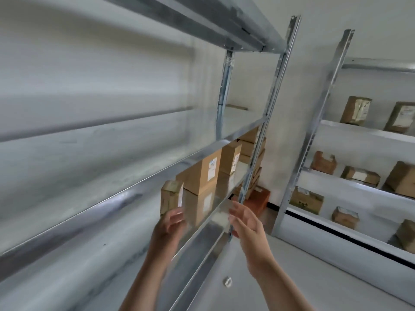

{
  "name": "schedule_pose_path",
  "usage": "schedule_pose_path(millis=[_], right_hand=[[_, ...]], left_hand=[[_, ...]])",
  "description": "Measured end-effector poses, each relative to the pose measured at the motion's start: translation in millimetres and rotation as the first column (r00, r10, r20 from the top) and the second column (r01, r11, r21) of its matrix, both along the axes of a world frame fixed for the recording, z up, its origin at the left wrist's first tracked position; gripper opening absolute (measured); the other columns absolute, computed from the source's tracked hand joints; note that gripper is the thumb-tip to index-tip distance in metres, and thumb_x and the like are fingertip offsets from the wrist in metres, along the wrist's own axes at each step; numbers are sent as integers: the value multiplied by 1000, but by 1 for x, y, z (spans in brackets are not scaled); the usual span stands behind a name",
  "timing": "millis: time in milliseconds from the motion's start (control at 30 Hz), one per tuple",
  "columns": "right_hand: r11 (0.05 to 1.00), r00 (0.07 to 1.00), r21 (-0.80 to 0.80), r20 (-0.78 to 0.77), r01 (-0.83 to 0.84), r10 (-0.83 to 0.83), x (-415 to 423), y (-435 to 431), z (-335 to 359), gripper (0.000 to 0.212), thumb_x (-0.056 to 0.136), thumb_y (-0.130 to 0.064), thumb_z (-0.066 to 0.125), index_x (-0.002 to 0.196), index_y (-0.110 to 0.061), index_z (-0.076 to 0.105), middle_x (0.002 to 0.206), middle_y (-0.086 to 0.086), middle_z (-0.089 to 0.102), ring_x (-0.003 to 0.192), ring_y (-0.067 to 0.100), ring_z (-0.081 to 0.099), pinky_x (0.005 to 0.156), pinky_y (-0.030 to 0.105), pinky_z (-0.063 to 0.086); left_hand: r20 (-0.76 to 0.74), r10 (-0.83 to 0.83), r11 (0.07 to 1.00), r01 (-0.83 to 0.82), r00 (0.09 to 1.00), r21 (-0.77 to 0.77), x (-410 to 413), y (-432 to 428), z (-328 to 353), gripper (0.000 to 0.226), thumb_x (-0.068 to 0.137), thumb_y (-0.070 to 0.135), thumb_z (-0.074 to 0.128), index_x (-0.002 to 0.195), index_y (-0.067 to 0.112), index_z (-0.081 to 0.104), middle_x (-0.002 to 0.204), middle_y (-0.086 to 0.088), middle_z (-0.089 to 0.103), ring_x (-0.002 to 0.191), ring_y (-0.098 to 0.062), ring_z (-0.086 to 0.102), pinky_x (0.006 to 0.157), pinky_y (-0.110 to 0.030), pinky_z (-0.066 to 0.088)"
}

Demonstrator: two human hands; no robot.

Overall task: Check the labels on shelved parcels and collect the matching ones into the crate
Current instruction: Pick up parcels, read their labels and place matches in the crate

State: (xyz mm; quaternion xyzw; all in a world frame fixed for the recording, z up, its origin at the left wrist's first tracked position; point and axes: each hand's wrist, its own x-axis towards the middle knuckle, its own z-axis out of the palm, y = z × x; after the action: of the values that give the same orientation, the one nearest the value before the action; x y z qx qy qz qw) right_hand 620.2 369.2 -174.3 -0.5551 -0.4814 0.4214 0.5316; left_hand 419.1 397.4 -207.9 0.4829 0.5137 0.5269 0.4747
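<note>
While near one parcel (171, 196), two hands (169, 226) (246, 222).

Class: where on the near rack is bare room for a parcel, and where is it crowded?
Bare: shelf strip between large box and front lip; the shelf above. Crowded: stacked boxes at the far end.

You get bright, even, diffuse light here, with shadows soft and faint under the shelf lips. Motion blur smears the near shelving (89, 153) at your left into long streaks and softens your left hand (170, 225) and right hand (244, 221), while the far rack (359, 135) reads fairly sharp. The wide lens bows the uprights (272, 97), and the glossy shelf (232, 179) mirrors a cardboard box (203, 173).
</note>
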Motion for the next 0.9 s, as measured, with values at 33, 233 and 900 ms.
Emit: schedule_pose_path(millis=[33,233,900], right_hand=[[1000,1000,-15,-13,-24,23,2,17,-5,35,103,-15,62,136,-27,63,128,-3,70,118,9,65,105,33,51],[977,978,-50,-41,-207,205,14,150,-40,34,103,-15,63,133,-30,62,130,0,68,119,10,64,104,37,51],[673,748,-457,25,-581,663,-20,409,-101,13,97,-17,66,90,-26,62,95,-14,53,103,19,58,112,49,47]], left_hand=[[1,30,999,-30,1000,-17,1,12,-5,42,81,34,72,121,23,69,116,6,73,87,9,67,69,-17,48],[-50,268,955,-272,962,-120,19,109,-39,30,68,32,66,98,30,71,95,9,77,97,-17,72,79,-33,50],[-335,704,590,-778,627,-216,63,261,-107,69,66,1,93,115,28,51,106,9,54,112,-16,53,87,-34,53]])
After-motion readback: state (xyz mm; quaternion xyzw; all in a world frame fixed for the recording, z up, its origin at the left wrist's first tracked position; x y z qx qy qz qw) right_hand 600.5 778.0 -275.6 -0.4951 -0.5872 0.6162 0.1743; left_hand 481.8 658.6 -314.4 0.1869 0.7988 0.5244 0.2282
